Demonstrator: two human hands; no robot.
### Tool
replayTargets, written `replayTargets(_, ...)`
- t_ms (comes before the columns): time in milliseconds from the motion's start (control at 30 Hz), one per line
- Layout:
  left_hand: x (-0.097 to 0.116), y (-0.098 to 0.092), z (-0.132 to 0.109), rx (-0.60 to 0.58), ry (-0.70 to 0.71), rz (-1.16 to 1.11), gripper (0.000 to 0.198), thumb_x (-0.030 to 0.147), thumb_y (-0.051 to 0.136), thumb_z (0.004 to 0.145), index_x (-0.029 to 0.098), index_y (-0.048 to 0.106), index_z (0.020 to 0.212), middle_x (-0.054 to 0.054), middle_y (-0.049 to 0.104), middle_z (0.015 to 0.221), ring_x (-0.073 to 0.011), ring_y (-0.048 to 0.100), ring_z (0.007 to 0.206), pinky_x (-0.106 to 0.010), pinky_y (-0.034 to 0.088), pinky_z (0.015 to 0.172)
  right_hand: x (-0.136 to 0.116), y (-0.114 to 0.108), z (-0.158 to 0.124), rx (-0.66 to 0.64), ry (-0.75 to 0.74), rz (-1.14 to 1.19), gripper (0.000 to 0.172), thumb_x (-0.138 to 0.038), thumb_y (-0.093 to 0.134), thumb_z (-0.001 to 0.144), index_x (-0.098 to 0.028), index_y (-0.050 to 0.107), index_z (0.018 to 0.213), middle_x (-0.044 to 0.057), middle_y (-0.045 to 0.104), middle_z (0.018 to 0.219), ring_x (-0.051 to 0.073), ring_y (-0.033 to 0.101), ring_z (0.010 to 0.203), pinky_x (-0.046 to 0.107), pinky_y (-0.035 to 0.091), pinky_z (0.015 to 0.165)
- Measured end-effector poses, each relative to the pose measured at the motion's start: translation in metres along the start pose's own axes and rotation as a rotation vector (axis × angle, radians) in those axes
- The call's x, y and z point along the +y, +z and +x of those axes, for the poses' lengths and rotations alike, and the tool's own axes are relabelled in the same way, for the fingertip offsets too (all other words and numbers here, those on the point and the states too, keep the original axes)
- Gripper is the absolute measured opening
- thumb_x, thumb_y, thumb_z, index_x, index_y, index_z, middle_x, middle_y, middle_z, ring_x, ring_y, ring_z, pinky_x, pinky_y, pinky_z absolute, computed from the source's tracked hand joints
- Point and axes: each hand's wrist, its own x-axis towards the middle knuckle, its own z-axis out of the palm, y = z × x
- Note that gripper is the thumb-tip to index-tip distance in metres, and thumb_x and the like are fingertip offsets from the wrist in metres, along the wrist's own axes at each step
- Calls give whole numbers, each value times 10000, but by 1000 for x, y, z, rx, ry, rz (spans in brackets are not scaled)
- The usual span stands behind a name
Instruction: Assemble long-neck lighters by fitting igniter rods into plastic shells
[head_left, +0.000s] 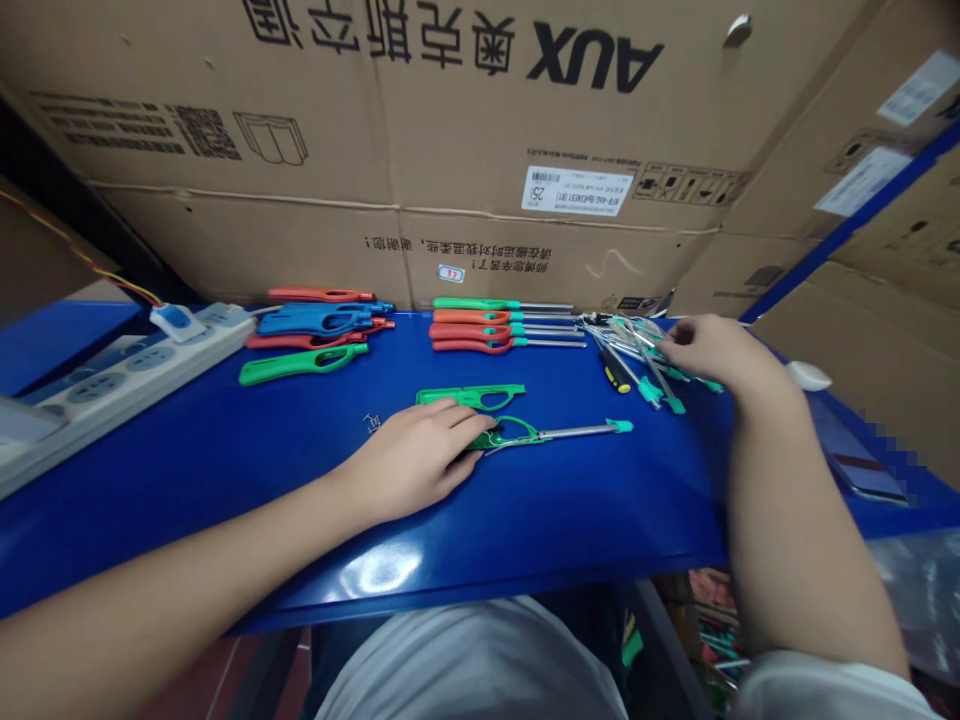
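My left hand [420,458] curls over the handle of an opened green lighter [517,436], its fingers closed on it and hiding part of it. From that handle a metal tube [577,432] with a teal tip runs to the right. Just behind lies a loose green handle half [472,394]. At the right, my right hand [716,350] reaches into a pile of metal lighter tubes [637,345] with teal ends. Its fingers are bent together; what they pinch is hidden. A black and yellow screwdriver [615,372] lies at the pile's near side.
Lighters with metal tubes [472,330] lie in a row at the back. Left of them is a stack of coloured handles [315,322]. Small screws [371,424] lie near my left hand. A power strip [127,385], a phone [862,470] and a cardboard wall [337,210] edge the blue table.
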Motion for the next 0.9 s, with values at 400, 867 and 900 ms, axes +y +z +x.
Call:
replayTargets(400, 0, 0, 0, -1, 9, -9, 318, 289, 504, 1014, 187, 594, 1301, -84, 697, 1225, -265, 652, 1133, -416, 552, 947, -51, 32, -16, -213, -713, 228, 251, -389, 532, 902, -202, 690, 956, 49, 698, 838, 188, 593, 709, 301, 449, 662)
replayTargets(867, 1, -2, 1, -5, 4, -16, 324, 289, 500, 1013, 193, 583, 1311, -88, 692, 1235, -260, 644, 1143, -409, 539, 956, -68, 34, -27, -176, -783, 455, 193, -385, 578, 906, -206, 649, 922, 36, 695, 806, 170, 626, 714, 299, 489, 694)
replayTargets(900, 1, -2, 1, -6, 1, -15, 323, 291, 503, 1012, 194, 584, 1310, -88, 693, 1232, -260, 645, 1141, -406, 538, 953, -69, 34, -29, -214, -753, 512, 204, -406, 589, 903, -210, 636, 931, 28, 700, 791, 167, 642, 702, 293, 500, 684)
